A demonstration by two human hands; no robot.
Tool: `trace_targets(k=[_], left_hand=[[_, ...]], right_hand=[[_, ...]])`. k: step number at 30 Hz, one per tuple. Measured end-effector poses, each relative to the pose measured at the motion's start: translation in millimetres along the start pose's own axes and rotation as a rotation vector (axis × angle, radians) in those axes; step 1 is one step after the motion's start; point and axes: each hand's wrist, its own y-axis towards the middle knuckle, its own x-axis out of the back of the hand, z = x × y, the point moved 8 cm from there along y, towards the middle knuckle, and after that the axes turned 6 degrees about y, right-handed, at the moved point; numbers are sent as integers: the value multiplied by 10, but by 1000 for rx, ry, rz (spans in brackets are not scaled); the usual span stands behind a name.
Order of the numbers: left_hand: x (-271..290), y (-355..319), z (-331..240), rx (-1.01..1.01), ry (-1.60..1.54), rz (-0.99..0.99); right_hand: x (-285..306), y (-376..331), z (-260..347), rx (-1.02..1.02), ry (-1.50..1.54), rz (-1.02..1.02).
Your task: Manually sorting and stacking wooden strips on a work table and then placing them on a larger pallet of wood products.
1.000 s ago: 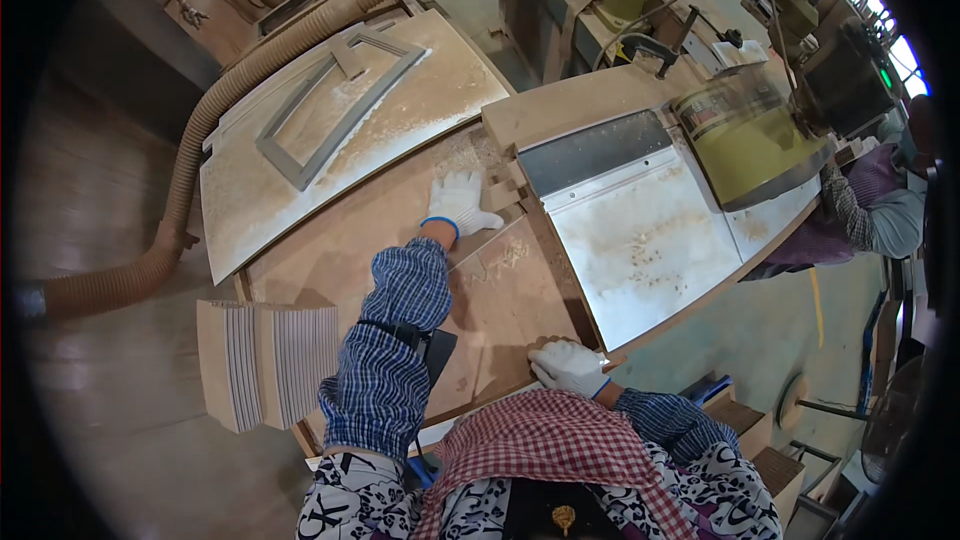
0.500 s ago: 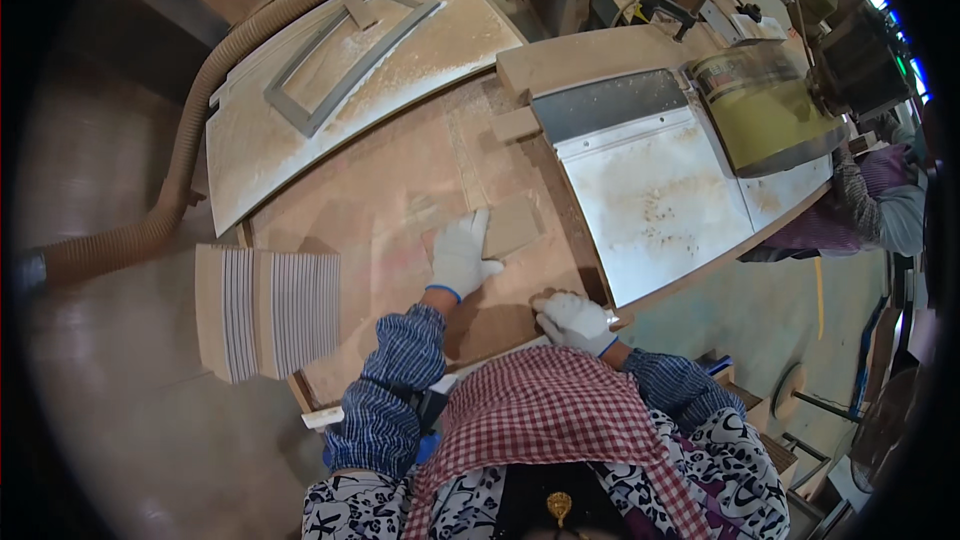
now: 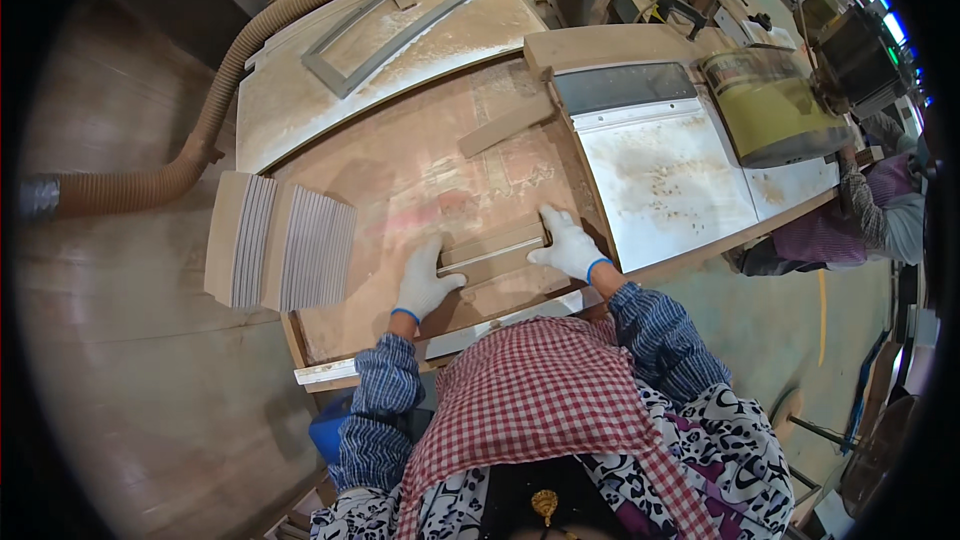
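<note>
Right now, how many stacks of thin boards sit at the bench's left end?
2: the outer stack at the far left edge, the inner stack beside it, nearer the left hand. Others may be hidden.

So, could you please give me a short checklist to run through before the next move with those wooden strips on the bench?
1. Left hand on the strips' left end: ok.
2. Right hand on their right end: ok.
3. Both hands gloved: ok.
4. Strips lying flat on the bench: ok.
5. Loose block apart from the strips: ok.
6. Grip fully closed round the strips: cannot tell, the hands rest on the ends.
</note>
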Motion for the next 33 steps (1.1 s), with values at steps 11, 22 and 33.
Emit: trace_targets(k=[11, 22, 33], left_hand=[[17, 249, -420, -115, 319, 230], [414, -208, -308, -143, 195, -174], [224, -87, -13, 9, 143, -189]], right_hand=[[-20, 201, -33, 169, -81, 17], [21, 61, 700, 346, -167, -31], [-203, -199, 239, 587, -444, -33]])
